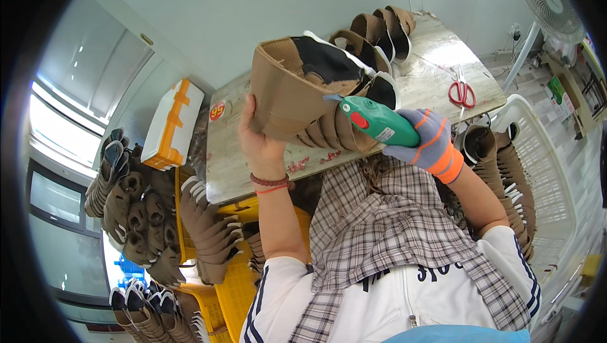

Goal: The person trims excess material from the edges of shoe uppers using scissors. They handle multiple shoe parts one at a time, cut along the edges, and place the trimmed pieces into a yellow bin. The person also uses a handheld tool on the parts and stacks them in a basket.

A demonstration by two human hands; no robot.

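My bare left hand (260,147) is closed on the lower left edge of a brown shoe upper (275,99), holding it up above the table's near side. The upper has a black lining and a white edge. A grey glove with orange bands covers my right hand (427,140), which is wrapped round a green handheld electric tool (382,120) with a red button. The tool's narrow tip points left and meets or overlaps the upper's right side; exact contact is unclear. Partly hidden behind both lies a row of nested brown uppers (332,129).
More uppers (373,30) stand along the table's (231,166) far side. Red-handled scissors (462,93) lie at its right. Stacked uppers (136,216) and yellow crates (243,292) are at the left. A white basket (553,185) and a fan (550,3) stand at the right.
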